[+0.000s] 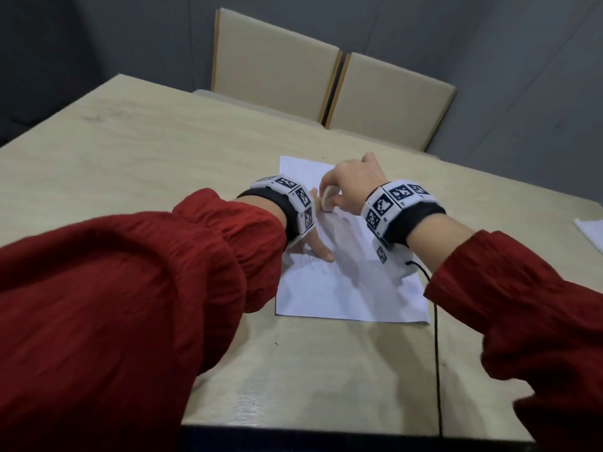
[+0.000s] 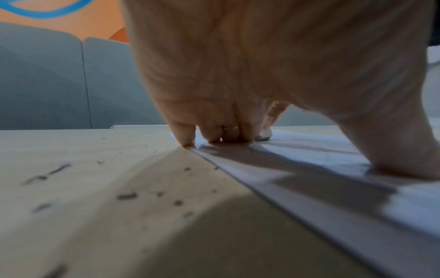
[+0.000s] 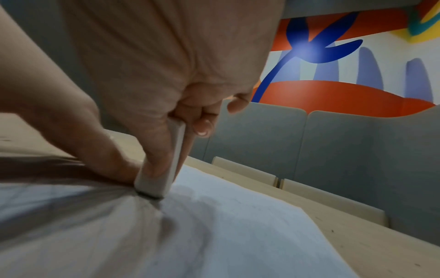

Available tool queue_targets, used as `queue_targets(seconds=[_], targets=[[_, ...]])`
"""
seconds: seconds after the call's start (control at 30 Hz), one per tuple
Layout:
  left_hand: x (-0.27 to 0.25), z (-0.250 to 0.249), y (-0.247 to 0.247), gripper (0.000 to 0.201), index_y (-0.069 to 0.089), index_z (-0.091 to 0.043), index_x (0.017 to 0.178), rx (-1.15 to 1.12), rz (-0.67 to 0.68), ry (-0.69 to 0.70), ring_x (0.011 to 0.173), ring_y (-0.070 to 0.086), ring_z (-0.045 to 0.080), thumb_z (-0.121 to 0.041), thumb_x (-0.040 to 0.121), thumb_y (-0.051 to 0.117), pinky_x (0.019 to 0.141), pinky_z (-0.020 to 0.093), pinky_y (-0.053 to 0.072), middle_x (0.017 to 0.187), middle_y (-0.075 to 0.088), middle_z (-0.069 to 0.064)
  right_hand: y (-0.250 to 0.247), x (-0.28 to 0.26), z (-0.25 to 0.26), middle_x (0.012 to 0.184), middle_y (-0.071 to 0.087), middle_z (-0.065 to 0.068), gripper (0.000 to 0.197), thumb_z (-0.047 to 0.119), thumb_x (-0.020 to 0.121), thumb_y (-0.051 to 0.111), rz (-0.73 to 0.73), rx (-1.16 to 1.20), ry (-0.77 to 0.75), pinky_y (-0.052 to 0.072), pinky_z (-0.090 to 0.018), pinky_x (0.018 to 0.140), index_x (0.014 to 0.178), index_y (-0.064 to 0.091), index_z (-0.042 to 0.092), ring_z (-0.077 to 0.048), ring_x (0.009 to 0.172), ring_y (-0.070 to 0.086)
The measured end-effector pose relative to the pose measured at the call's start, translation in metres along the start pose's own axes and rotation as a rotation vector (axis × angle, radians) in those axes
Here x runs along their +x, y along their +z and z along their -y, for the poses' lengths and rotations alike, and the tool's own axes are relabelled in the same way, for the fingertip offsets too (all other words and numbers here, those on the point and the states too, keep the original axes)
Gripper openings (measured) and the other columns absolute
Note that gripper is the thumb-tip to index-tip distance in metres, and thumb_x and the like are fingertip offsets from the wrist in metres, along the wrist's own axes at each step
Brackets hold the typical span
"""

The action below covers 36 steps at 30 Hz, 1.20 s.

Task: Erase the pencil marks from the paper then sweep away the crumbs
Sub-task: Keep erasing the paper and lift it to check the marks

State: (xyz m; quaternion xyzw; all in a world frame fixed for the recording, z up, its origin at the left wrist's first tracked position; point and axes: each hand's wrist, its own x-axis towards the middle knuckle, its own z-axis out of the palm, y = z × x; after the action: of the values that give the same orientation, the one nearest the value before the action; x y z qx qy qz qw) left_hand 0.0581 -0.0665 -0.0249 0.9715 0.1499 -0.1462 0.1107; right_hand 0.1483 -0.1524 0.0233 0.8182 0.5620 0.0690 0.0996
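A white sheet of paper (image 1: pixel 346 295) lies on the light wooden table (image 1: pixel 130 164). Faint pencil marks (image 1: pixel 315 262) show beside my left thumb. My left hand (image 1: pixel 316 246) presses down on the sheet's left edge, fingertips (image 2: pixel 188 139) and thumb spread flat. My right hand (image 1: pixel 339 197) pinches a white eraser (image 3: pixel 164 169) between thumb and fingers. The eraser stands on end, its lower tip on the paper (image 3: pixel 238 235), just beyond the left hand. Grey eraser crumbs (image 2: pixel 126 195) lie scattered on the table left of the sheet.
Two beige chairs (image 1: pixel 277 63) (image 1: pixel 388 99) stand pushed in at the table's far side. Another white sheet (image 1: pixel 590 230) pokes in at the right edge. A black cable (image 1: pixel 435 337) runs from my right wrist to the table's near edge.
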Motion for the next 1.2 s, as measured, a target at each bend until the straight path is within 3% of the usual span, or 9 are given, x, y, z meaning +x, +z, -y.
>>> queue_targets(seconds=[0.1,0.23,0.4,0.53,0.63,0.7,0.8,0.93,1.2], targets=[[0.003,0.000,0.003,0.128,0.005,-0.012,0.154,0.083,0.024,-0.016,0.146,0.016,0.030,-0.077,0.064,0.068,0.117,0.044,0.022,0.161,0.006,0.012,0.004,-0.026,-0.005,0.081,0.060,0.013,0.017,0.020,0.086,0.056,0.022,0.003,-0.037,0.024,-0.035,0.085,0.091,0.068,0.031,-0.014,0.082,0.052],[0.008,0.000,0.005,0.126,0.018,-0.007,0.149,0.120,-0.002,-0.029,0.137,0.029,0.033,-0.082,0.060,0.065,0.111,0.045,0.031,0.154,0.020,0.015,0.005,-0.059,-0.013,0.076,0.059,0.012,0.008,0.029,0.085,0.063,0.080,-0.021,-0.118,0.027,-0.037,0.088,0.090,0.067,0.034,-0.012,0.074,0.048],[0.011,0.006,0.009,0.140,-0.006,-0.016,0.155,0.044,0.034,-0.042,0.149,0.002,0.029,-0.084,0.056,0.066,0.120,0.048,0.012,0.162,-0.009,0.009,0.000,-0.013,-0.004,0.081,0.064,0.009,0.023,0.015,0.082,0.052,-0.024,-0.006,-0.019,0.018,-0.033,0.078,0.088,0.070,0.028,-0.017,0.078,0.051],[0.012,0.003,0.009,0.132,0.013,-0.009,0.152,0.112,0.008,-0.023,0.140,0.024,0.032,-0.086,0.056,0.063,0.114,0.045,0.026,0.156,0.016,0.014,0.005,-0.034,-0.007,0.075,0.061,0.010,0.018,0.019,0.084,0.057,0.011,-0.007,-0.019,0.019,-0.032,0.079,0.090,0.070,0.030,-0.016,0.076,0.050],[0.011,0.001,0.006,0.115,0.038,-0.008,0.131,0.156,-0.035,-0.014,0.119,0.044,0.032,-0.088,0.052,0.063,0.101,0.043,0.040,0.137,0.038,0.014,0.006,-0.079,-0.015,0.062,0.047,0.016,0.010,0.028,0.085,0.064,0.074,-0.001,-0.100,0.018,-0.030,0.078,0.090,0.069,0.034,-0.008,0.066,0.045],[0.011,0.002,0.006,0.113,0.040,-0.007,0.128,0.152,-0.052,-0.005,0.116,0.046,0.032,-0.087,0.052,0.064,0.100,0.044,0.041,0.134,0.041,0.014,0.003,-0.084,-0.016,0.059,0.043,0.016,0.009,0.030,0.085,0.064,0.113,-0.025,-0.132,0.018,-0.031,0.077,0.090,0.068,0.036,-0.005,0.061,0.040],[0.013,0.004,0.008,0.132,0.015,-0.009,0.152,0.142,-0.013,-0.023,0.141,0.024,0.032,-0.086,0.055,0.063,0.114,0.048,0.026,0.158,0.014,0.013,0.001,-0.047,-0.011,0.072,0.061,0.012,0.012,0.025,0.083,0.060,0.029,-0.039,-0.072,0.022,-0.034,0.079,0.087,0.068,0.033,-0.014,0.077,0.054],[0.013,0.007,0.011,0.139,-0.010,-0.015,0.154,0.095,0.043,-0.073,0.150,-0.006,0.027,-0.088,0.057,0.059,0.121,0.049,0.005,0.162,-0.015,0.007,0.006,-0.003,-0.010,0.079,0.063,0.011,0.022,0.014,0.081,0.055,-0.011,0.017,0.068,0.021,-0.033,0.079,0.087,0.072,0.027,-0.020,0.087,0.060],[0.004,-0.002,0.004,0.142,0.016,-0.007,0.152,0.121,-0.017,-0.050,0.142,0.027,0.031,-0.094,0.047,0.057,0.113,0.047,0.030,0.160,0.013,0.013,0.002,-0.101,-0.012,0.071,0.064,0.011,0.011,0.027,0.083,0.063,0.115,-0.007,-0.099,0.012,-0.028,0.072,0.087,0.070,0.035,-0.012,0.070,0.052]])
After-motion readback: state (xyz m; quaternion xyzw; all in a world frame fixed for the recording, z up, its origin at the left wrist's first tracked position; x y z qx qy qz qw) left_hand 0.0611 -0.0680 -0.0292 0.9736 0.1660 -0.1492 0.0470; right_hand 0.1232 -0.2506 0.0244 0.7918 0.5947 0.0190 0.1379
